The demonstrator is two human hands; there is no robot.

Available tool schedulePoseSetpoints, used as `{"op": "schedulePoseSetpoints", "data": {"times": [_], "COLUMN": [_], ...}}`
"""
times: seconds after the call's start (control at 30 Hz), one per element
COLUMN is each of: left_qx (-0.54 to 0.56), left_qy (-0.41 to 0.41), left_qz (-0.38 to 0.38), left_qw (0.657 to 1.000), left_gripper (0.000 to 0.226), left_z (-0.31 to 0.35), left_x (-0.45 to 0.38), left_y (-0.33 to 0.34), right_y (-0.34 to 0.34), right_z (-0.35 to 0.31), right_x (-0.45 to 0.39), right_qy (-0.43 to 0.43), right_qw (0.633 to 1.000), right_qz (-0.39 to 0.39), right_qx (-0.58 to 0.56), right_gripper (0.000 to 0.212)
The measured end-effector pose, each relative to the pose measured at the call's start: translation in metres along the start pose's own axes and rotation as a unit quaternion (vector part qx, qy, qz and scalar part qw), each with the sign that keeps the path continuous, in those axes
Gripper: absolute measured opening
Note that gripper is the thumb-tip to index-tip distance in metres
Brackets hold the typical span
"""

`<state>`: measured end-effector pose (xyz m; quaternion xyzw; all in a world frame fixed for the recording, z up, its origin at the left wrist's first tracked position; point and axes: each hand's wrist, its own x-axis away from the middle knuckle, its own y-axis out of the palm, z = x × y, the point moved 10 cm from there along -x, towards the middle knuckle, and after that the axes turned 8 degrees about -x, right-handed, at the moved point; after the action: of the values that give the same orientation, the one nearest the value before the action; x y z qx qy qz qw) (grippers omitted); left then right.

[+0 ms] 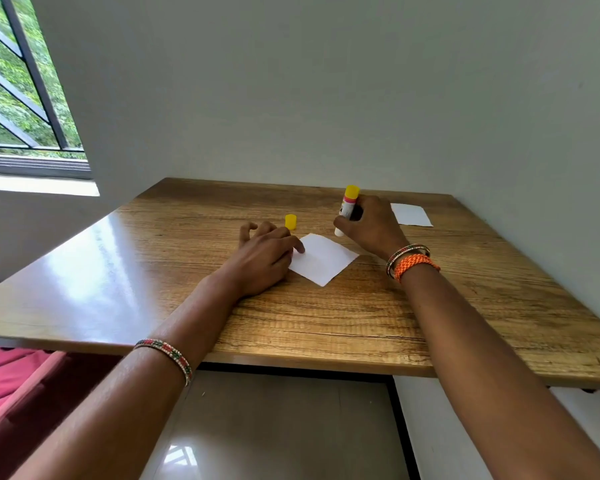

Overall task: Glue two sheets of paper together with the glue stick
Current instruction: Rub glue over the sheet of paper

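Note:
A small white paper square (pixel 323 259) lies on the wooden table (pixel 326 323), turned like a diamond. My left hand (pixel 264 258) rests on the table at its left corner, with a fingertip pressing on the paper's edge. My right hand (pixel 371 226) grips the uncapped glue stick (pixel 347 209), white tip down near the sheet's upper right edge, yellow base pointing up. Its yellow cap (pixel 290 222) stands on the table just beyond my left hand. A second white sheet (pixel 410 215) lies flat behind my right hand, near the wall.
The table sits in a corner, with walls behind and to the right. A barred window (pixel 25 98) is at the upper left. Pink fabric (pixel 11 375) shows below the table's left edge, and tiled floor below the front edge.

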<state>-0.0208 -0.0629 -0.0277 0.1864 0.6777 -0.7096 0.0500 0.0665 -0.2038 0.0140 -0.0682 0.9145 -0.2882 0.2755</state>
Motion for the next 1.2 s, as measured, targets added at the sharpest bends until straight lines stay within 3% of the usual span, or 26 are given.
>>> {"op": "schedulePoseSetpoints", "data": {"times": [0.3,0.5,0.67,0.87,0.97,1.2], "left_qx": [0.003,0.025,0.040,0.045,0.031,0.071], "left_qy": [-0.001,-0.011,-0.018,-0.017,0.001,-0.021], "left_qz": [-0.077,-0.080,-0.070,-0.066,-0.075,-0.120], "left_qw": [0.997,0.996,0.997,0.997,0.997,0.990], "left_gripper": [0.062,0.060,0.044,0.042,0.051,0.047], "left_z": [0.002,0.002,0.000,0.000,0.000,0.000], "left_x": [0.000,0.002,0.001,0.000,-0.001,0.000], "left_y": [0.012,0.011,0.010,0.012,0.016,0.023], "right_y": [0.015,0.029,0.030,0.041,0.042,0.047], "right_z": [-0.009,-0.002,0.001,0.007,0.007,-0.002], "right_x": [0.000,0.000,-0.004,-0.008,-0.010,-0.013], "right_qy": [-0.018,0.014,0.019,0.036,0.029,-0.011], "right_qw": [0.999,0.996,0.996,0.991,0.992,0.995], "right_qz": [-0.020,-0.056,-0.052,-0.083,-0.083,-0.089], "right_qx": [-0.032,-0.062,-0.074,-0.098,-0.091,-0.048], "right_gripper": [0.023,0.028,0.029,0.021,0.024,0.023]}}
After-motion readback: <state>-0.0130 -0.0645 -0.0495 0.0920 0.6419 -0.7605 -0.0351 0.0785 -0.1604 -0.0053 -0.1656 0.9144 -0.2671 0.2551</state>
